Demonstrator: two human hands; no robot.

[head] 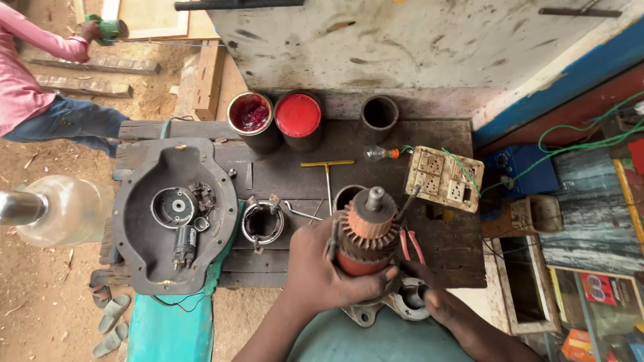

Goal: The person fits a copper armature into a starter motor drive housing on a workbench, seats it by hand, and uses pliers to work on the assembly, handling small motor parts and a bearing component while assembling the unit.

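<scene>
My left hand (pixel 320 267) grips a motor armature (pixel 365 228), a copper-coloured rotor with a steel shaft pointing up and away from me. My right hand (pixel 429 295) rests below it, fingers on a grey metal end housing (pixel 409 300) at the near edge of the dark wooden bench (pixel 282 171). Red-handled pliers (pixel 410 245) lie just right of the armature. A metal ring part (pixel 262 223) sits left of my left hand.
A large grey cast cover (pixel 173 214) holds small motor parts at left. Two red paint tins (pixel 253 117) (pixel 298 117) and a dark pipe (pixel 378 115) stand at the back. A T-handle key (pixel 327 171), a bulb (pixel 377 153) and a socket board (pixel 444 177) lie nearby. A person in pink (pixel 33 87) works at far left.
</scene>
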